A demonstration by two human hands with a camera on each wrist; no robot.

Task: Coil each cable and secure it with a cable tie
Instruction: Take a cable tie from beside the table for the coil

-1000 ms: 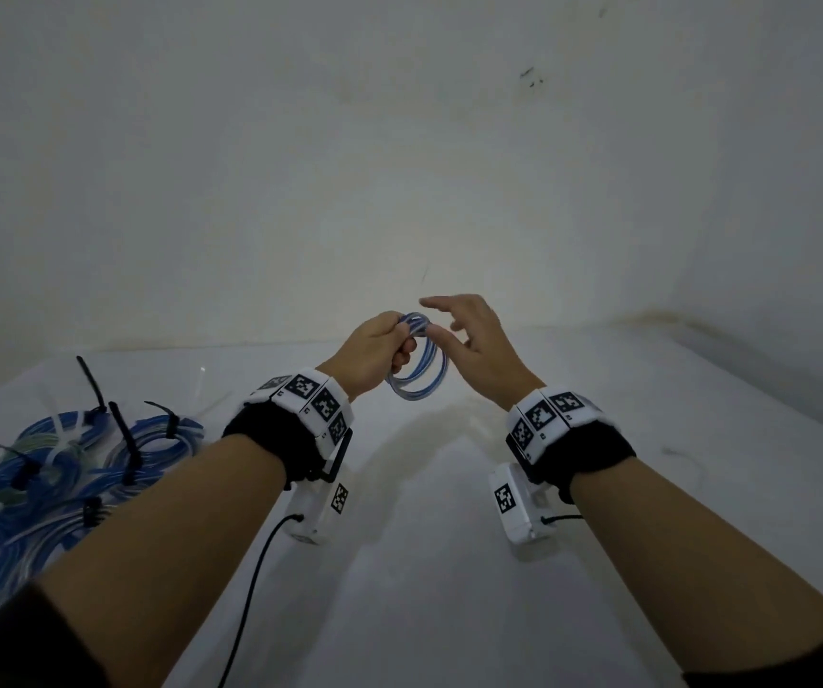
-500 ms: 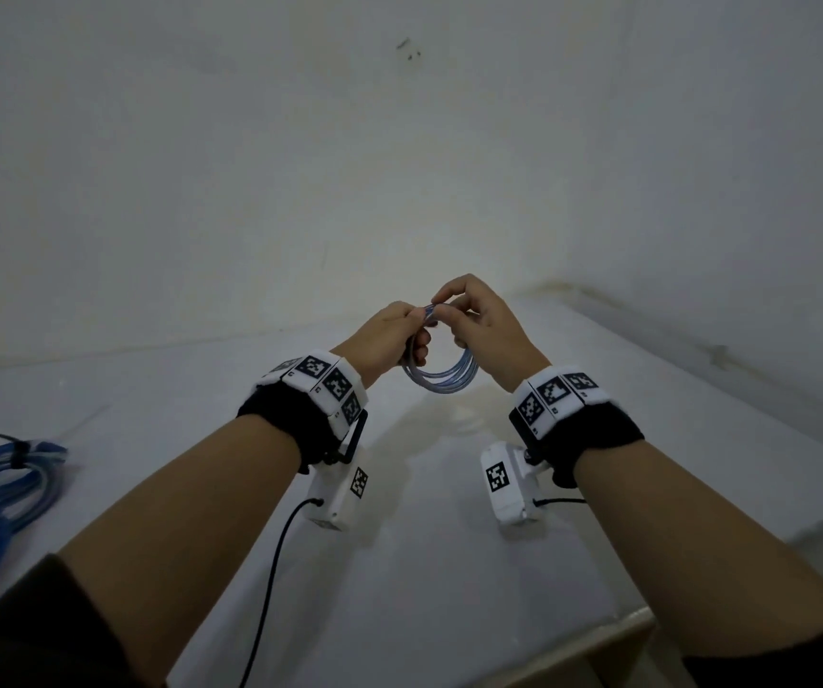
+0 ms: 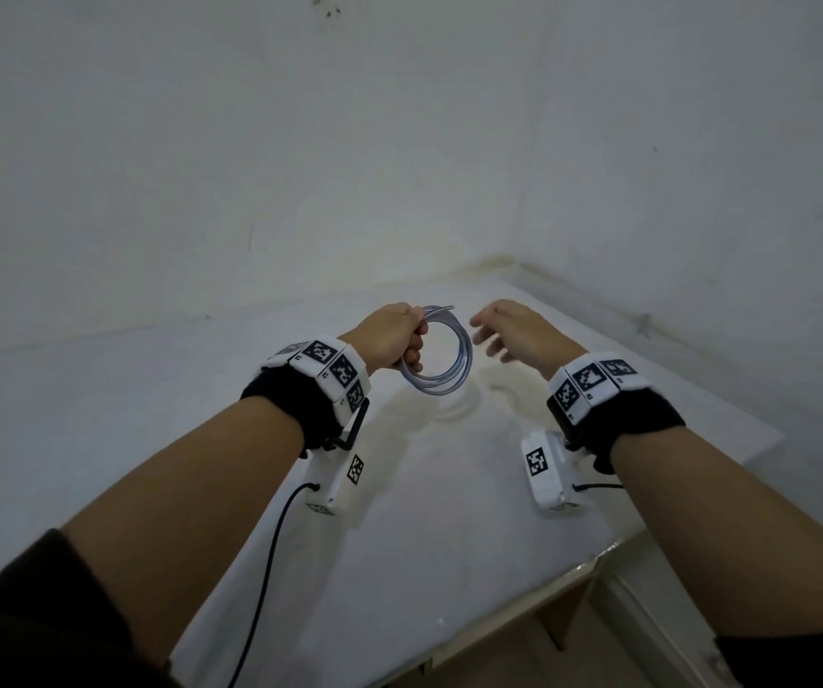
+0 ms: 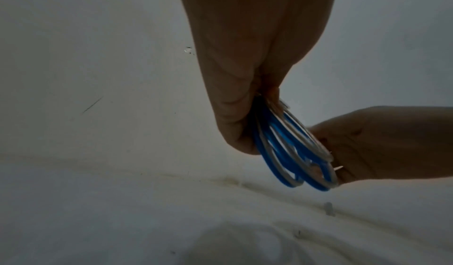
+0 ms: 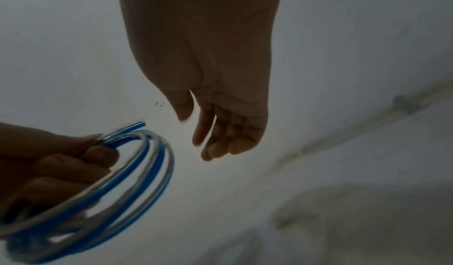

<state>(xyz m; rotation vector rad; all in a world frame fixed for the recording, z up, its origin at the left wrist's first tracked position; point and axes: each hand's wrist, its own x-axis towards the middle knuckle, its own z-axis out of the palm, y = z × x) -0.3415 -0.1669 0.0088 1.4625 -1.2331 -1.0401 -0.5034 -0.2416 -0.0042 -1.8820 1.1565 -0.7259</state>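
A small coil of blue and clear cable hangs in the air above the white table. My left hand grips the coil at its upper left side, fingers curled round the bundled loops. One cut cable end sticks out past the left thumb. My right hand hovers just right of the coil with fingers relaxed and spread, holding nothing and not touching the cable. No cable tie shows on this coil.
The white table meets the wall at the back and a side wall on the right. Its front right edge drops off to a wooden frame. A black lead runs down from the left wrist camera.
My right hand has let go of the coil and drawn away to the right. The left hand keeps the coil. The view has swung right, so the pile of tied blue coils is out of sight.
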